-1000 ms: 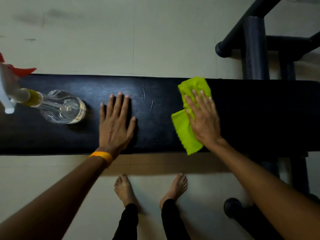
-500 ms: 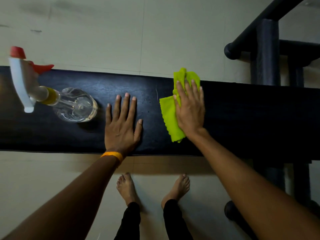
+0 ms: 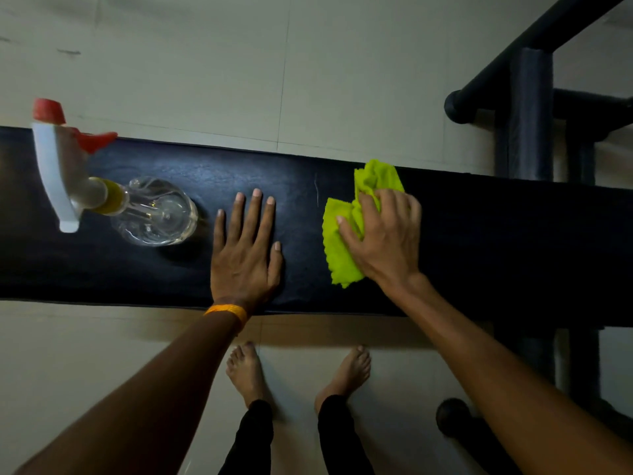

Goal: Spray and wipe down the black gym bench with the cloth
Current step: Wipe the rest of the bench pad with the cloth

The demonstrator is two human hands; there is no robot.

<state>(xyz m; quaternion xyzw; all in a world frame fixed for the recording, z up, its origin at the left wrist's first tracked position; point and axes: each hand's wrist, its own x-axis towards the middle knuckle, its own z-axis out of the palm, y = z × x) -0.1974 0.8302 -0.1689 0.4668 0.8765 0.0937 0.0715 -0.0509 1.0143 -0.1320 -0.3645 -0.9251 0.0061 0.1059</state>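
Note:
The black gym bench (image 3: pixel 496 241) runs left to right across the view. A lime-green cloth (image 3: pixel 340 248) lies bunched on its middle, and my right hand (image 3: pixel 383 241) presses down on it with fingers curled into the folds. My left hand (image 3: pixel 245 248) rests flat on the pad, fingers spread, holding nothing, an orange band at the wrist. A clear spray bottle (image 3: pixel 154 214) with a white and red trigger head stands on the bench left of that hand.
Black metal frame tubes (image 3: pixel 529 114) rise at the back right. A round black rubber end cap (image 3: pixel 452 414) sits on the pale tiled floor at the lower right. My bare feet (image 3: pixel 246 371) stand just in front of the bench.
My right hand swept the cloth left, then back a little right, and its fingers have curled into the cloth, bunching it. The left hand and bottle stayed put.

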